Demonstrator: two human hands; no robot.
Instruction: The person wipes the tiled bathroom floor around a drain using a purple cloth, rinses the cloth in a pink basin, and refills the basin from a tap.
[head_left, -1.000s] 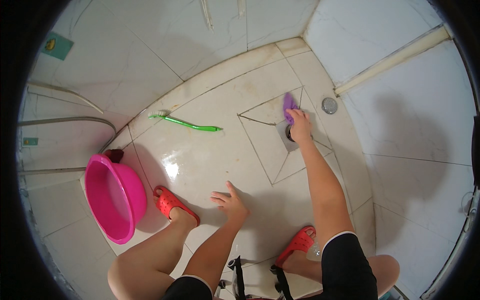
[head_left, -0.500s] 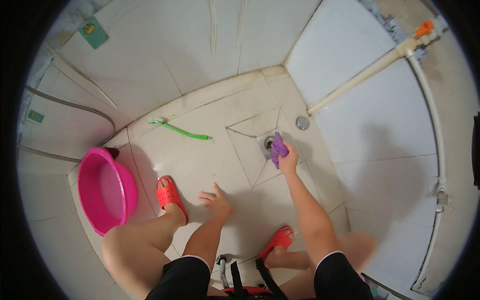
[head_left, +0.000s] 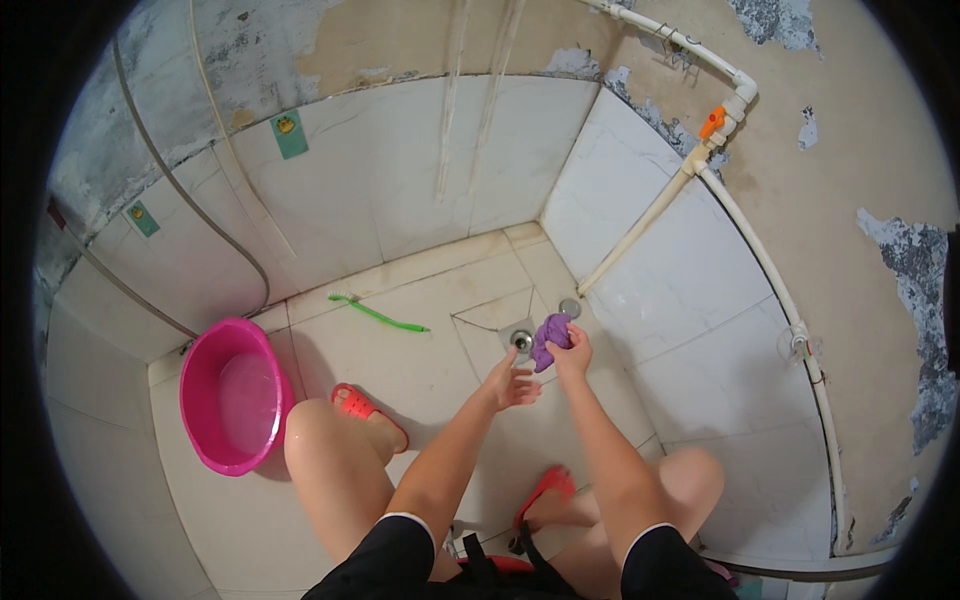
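A crumpled purple cloth is gripped in my right hand, just to the right of the floor drain. Beside it on the left, my left hand has its fingers apart and holds nothing, a small gap from the cloth. The drain is uncovered, with a dark round hole in a square metal plate. Next to the wall, a round metal cover lies on the tiles behind the cloth. A green long-handled brush rests on the floor farther left.
A pink basin with some liquid stands at the left, near my knee. Red slippers are on my feet. Pipes with an orange valve handle run along the right wall; grey hoses hang at the left.
My left hand has moved right and forward, close to the cloth. My right hand still grips the cloth, now raised from the drain. The view has tilted up, showing more wall.
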